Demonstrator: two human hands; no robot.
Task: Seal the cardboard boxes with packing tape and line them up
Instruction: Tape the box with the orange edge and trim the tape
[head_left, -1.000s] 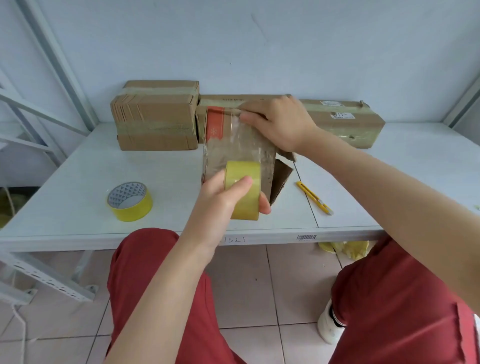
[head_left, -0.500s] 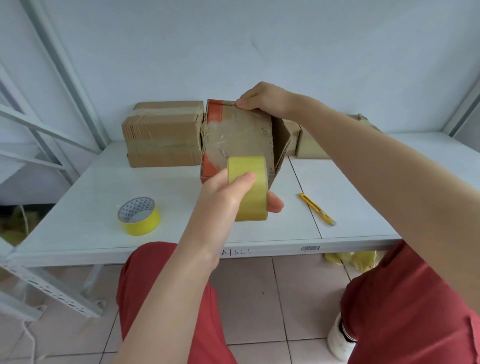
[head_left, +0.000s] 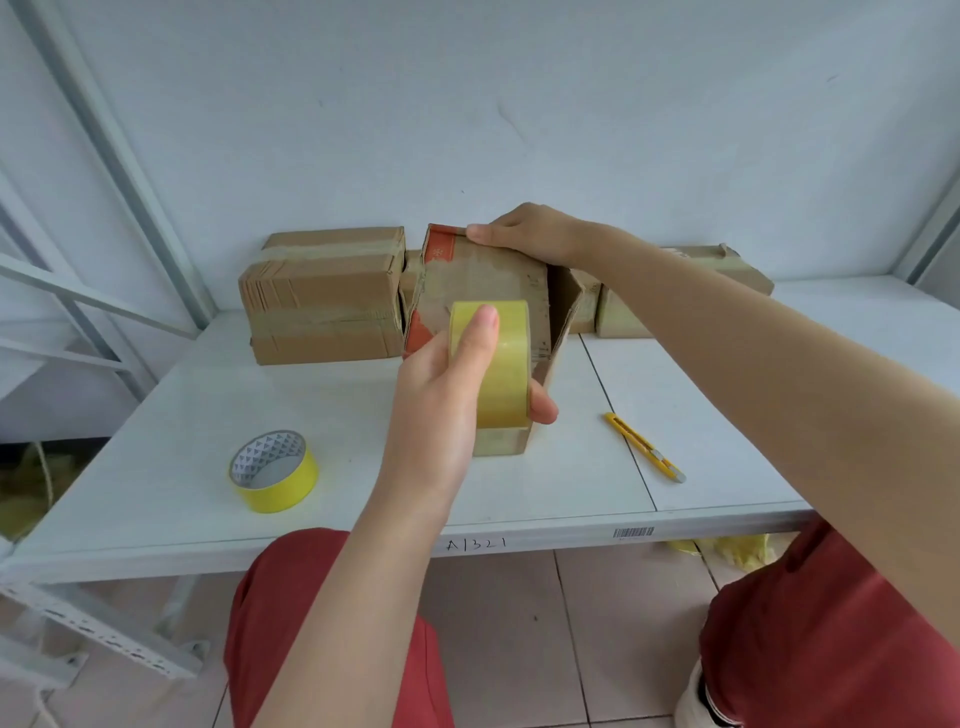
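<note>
We have the worn brown cardboard box with orange-red print (head_left: 483, 280) standing on end in the middle of the white table (head_left: 156, 415). It is just in front of the two sealed boxes at the back: the taped brown cardboard box (head_left: 322, 296) on the left and the long taped cardboard box (head_left: 727, 275) on the right. Our right hand (head_left: 530, 234) grips the standing box's top edge, fingers curled over the rim. Our left hand (head_left: 441, 395) is wrapped round the roll of translucent yellow packing tape (head_left: 501, 364), thumb over its outer face, and holds it against the box's near side.

The main risk, as we judge it, is the side flap (head_left: 563, 312), which gapes open on the right. If we run tape before that flap is folded in, the seam will close crooked or not at all. We cannot tell whether the tape's free end is stuck down; if it is not, a pull will only slide the roll, or the strip may fold onto itself. The box is tall as it stands and steadied only at the top — a hard tug could tip it or shove it into the row behind, knocking those boxes out of line. The yellow utility knife (head_left: 644, 447) lies near our right forearm — a careless sweep could brush it off. The spare yellow tape roll (head_left: 274, 470) sits well apart on the left.
</note>
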